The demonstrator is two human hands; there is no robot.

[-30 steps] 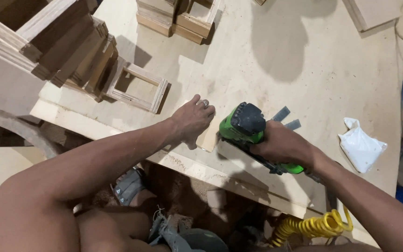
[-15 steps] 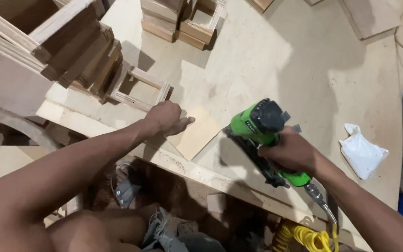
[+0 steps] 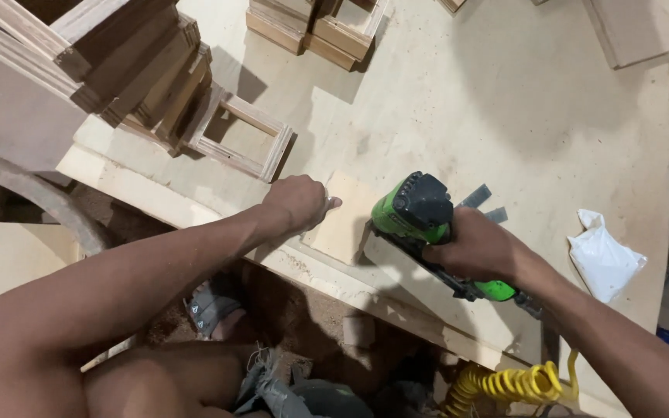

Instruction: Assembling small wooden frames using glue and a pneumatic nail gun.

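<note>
Fingers (image 3: 315, 203) on my left hand (image 3: 296, 205) are curled, knuckles pinning the panel's (image 3: 342, 217) left edge near the surface's (image 3: 505, 116) front. Right hand (image 3: 478, 249) is wrapped tight round the green nailer (image 3: 420, 209), nose at the panel's right edge. Risk I see: a nail straying toward those knuckles. The nailer's long axis runs down-right, nose pointing up-left.
</note>
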